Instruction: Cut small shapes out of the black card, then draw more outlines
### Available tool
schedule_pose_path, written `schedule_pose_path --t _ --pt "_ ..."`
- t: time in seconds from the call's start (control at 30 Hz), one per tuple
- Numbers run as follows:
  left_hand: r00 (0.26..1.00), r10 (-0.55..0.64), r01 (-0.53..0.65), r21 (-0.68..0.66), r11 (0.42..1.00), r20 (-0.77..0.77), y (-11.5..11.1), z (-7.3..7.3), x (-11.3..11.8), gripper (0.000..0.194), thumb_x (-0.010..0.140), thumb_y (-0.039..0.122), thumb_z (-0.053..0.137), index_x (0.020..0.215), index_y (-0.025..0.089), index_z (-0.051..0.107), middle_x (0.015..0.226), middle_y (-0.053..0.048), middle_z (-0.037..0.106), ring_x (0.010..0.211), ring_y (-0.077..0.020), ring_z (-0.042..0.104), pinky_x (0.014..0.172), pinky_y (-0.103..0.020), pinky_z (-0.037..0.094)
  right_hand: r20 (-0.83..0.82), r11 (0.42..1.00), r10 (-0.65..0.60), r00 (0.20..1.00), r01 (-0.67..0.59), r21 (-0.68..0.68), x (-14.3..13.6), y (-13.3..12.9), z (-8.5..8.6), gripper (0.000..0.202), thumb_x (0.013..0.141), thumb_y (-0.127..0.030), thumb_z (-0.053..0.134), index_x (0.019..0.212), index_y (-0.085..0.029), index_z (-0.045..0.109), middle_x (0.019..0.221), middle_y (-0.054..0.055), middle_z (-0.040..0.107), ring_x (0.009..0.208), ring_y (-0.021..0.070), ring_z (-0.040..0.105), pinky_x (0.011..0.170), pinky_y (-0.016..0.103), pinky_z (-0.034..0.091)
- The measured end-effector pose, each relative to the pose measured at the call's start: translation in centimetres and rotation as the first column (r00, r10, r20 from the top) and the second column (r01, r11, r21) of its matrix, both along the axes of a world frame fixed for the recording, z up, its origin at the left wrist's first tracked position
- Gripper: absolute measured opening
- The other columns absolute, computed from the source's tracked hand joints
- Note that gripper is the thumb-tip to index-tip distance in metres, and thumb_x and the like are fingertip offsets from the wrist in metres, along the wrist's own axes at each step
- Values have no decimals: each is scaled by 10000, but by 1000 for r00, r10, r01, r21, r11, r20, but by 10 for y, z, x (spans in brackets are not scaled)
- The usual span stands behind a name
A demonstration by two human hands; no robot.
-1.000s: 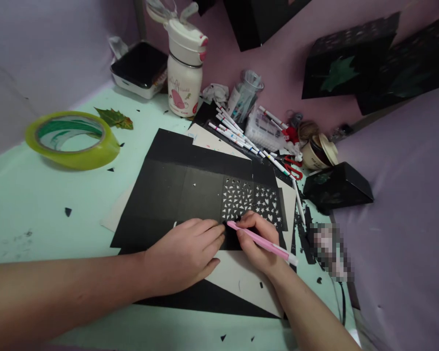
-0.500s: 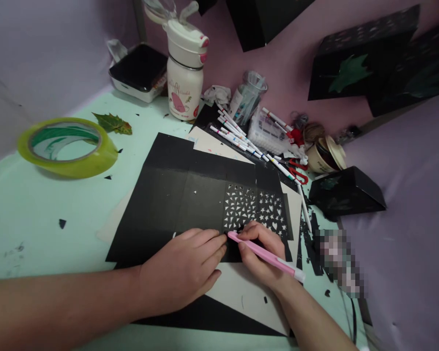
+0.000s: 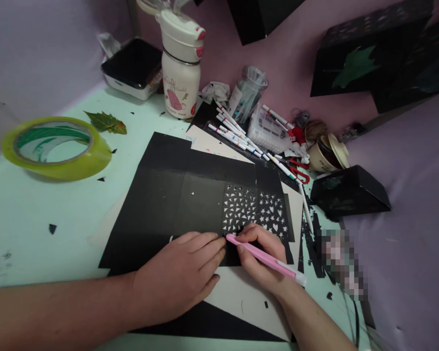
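A sheet of black card (image 3: pixel 146 195), creased into panels, lies in front of me. Small triangles, stars and hearts are cut through its right part. My left hand (image 3: pixel 185 273) rests flat on the card's near edge, fingers stretched to the right. In my right hand (image 3: pixel 261 248) is a slim pink pen-shaped craft knife (image 3: pixel 258 253) with a whitish end, gripped like a pen. Its tip meets the card just below the cut triangles, close to my left fingertips; the blade itself is too small to make out. Pale paper (image 3: pixel 237 287) lies underneath.
A roll of yellow-green tape (image 3: pixel 51 168) and a leaf (image 3: pixel 108 122) are at left. Behind stand a white bottle (image 3: pixel 181 78), a glass jar (image 3: pixel 249 92) and several markers (image 3: pixel 237 139). Red-handled scissors (image 3: pixel 300 170) and a black box (image 3: pixel 351 192) sit at right. Dark scraps are scattered about.
The view has shifted slightly, so the tape and bottle appear a little further left. Both hands and the craft knife keep nearly the same place on the card.
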State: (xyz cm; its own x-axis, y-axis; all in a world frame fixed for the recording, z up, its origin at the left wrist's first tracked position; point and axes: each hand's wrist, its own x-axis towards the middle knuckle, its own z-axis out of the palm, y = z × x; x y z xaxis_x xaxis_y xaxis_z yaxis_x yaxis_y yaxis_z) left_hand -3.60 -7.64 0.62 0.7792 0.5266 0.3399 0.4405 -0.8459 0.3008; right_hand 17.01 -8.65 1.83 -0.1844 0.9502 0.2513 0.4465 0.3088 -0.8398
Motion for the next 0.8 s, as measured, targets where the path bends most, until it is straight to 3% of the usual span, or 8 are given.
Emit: schedule_pose_path --t 0.2,0.8 --pt "1000 22 -22 13 1000 -5 -3 0 0 342 979 299 407 1178 128 626 1206 -56 662 1127 -215 550 940 -373 414 39 994 -49 998 53 -94 -1 2 5 86 751 -112 579 741 -197 592 667 6 639 578 148 615 526 256 477" --pt "1000 29 -29 0 1000 -11 -3 0 0 330 982 272 394 1193 139 609 1231 -67 647 1134 -221 554 931 -374 412 20 992 -80 997 82 -99 -1 3 6 114 722 -103 563 671 -202 538 632 -4 594 553 137 563 510 256 430"
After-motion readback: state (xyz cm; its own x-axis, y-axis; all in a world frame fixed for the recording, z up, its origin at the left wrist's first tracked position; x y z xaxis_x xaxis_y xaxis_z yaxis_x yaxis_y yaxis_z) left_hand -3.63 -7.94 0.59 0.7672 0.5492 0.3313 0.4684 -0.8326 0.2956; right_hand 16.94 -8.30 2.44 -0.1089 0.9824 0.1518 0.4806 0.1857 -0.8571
